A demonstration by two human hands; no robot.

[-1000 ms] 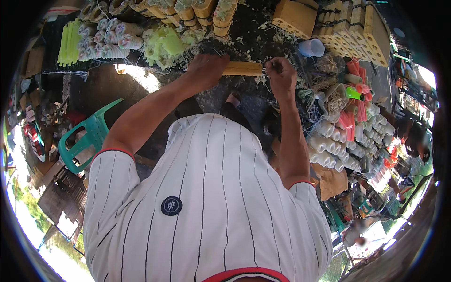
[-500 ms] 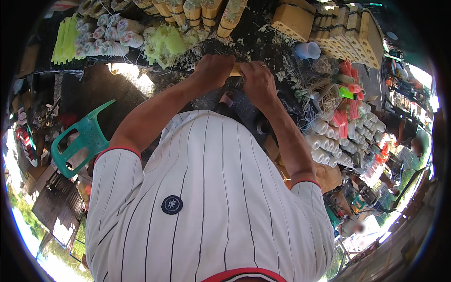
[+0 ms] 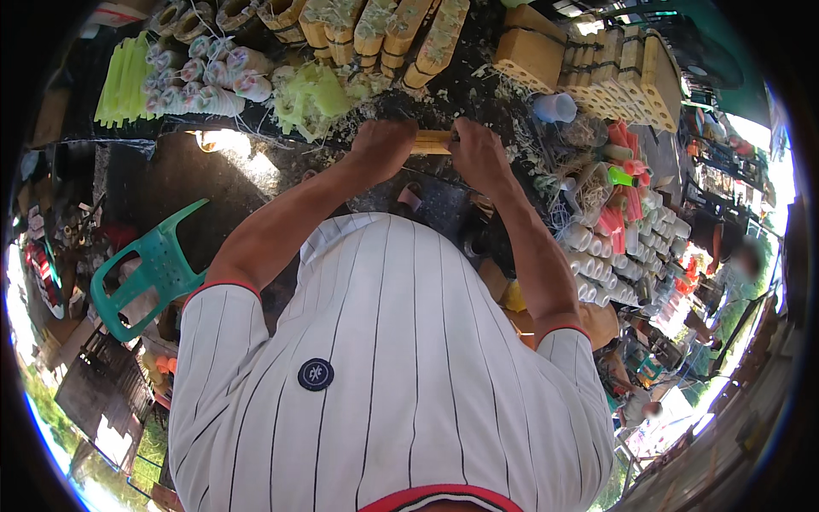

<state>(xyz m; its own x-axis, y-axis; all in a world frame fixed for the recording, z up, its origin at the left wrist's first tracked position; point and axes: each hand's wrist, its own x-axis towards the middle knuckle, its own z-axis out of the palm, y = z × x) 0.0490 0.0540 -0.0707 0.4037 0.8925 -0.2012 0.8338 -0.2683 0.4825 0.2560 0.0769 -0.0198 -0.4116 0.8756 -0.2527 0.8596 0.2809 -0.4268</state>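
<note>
Near the front edge of the dark worktable, both my hands grip a pale wooden block. My left hand is closed around its left end, knuckles up. Closed at the opposite end is my right hand, with a small dark part showing by its fingers. The block's middle shows in the gap between the hands; its ends are hidden. Just beyond and left of my left hand lies a heap of yellow-green plastic strips.
Long banded wooden blocks line the back. Wooden blocks with round holes stand at the far right, near a translucent cup. Rolls of white material pile up on the right. A green plastic chair stands left.
The view has shifted, so the table's things sit slightly lower in the picture. Both hands keep hold of the block, and a little more of it shows between them.
</note>
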